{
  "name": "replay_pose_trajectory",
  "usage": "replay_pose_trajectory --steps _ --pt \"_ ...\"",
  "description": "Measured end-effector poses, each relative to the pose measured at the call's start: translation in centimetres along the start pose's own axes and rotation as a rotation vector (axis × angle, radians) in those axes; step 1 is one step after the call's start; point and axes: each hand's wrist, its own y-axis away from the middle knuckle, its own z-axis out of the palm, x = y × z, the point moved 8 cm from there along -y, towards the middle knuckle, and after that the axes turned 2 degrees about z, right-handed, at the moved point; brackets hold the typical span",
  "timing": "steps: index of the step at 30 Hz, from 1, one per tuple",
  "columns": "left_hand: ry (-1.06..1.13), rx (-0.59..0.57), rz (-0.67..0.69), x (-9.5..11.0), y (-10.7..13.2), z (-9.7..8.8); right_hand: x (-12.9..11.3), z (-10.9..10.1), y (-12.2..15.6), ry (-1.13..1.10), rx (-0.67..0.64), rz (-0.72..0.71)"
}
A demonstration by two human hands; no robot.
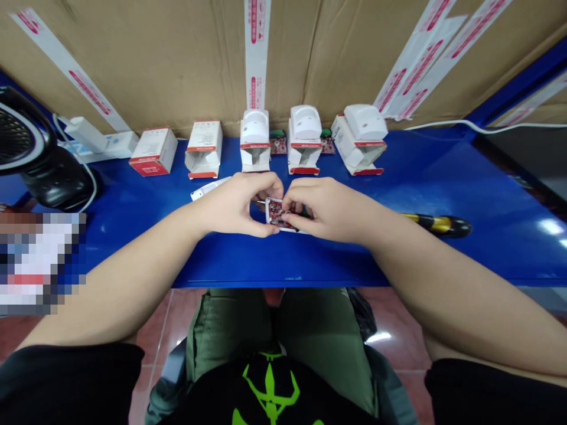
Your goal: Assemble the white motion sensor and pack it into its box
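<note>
A red circuit board [275, 210] sits in a white plastic housing [268, 218] above the blue table near its front edge. My left hand [239, 203] grips the left end of the housing between thumb and fingers. From the right, my right hand [316, 203] has its thumb and fingers pinched together on the board, hiding its right part. Behind my left wrist lies a white plastic cover [208, 189], partly covered by the hand.
Along the cardboard backing stand a closed box [153, 151], an open box [204, 147] and several open boxes topped with white detectors [305, 122]. Spare circuit boards [278, 143] lie between them. A yellow-black screwdriver [438, 225] is right, a black fan [48, 159] and power strip [113, 144] left.
</note>
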Motion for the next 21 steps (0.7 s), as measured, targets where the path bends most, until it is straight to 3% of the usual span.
replay_pose_trajectory --steps 9,21 --pt "-0.017 0.013 0.003 0.0 0.0 -0.2 0.0 0.1 -0.2 -0.092 0.063 0.121" --pt "-0.022 -0.015 -0.011 -0.2 -0.1 -0.1 -1.4 1.2 -0.3 0.259 -0.079 0.067"
